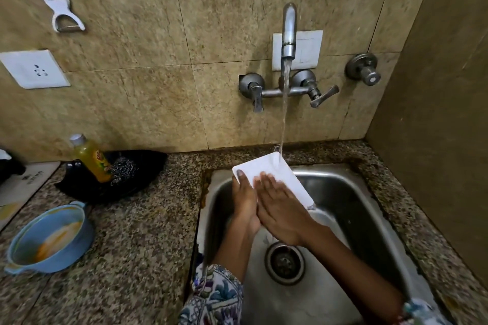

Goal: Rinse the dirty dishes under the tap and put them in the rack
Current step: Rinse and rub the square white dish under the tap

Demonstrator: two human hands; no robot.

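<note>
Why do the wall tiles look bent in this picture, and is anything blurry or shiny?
Head view: the wide-angle lens bows the tile lines and the sink rim outward near the edges. The blue bowl at the lower left looks smeared and soft. Soft glare sits on the tap spout and the sink's steel wall. The white plate under the water is bright, nearly featureless.

Both forearms reach forward, converging; left hand (244, 200) curled, thumb on top, gripping; right hand (280, 208) flat, fingers straight, pressing down.
</note>
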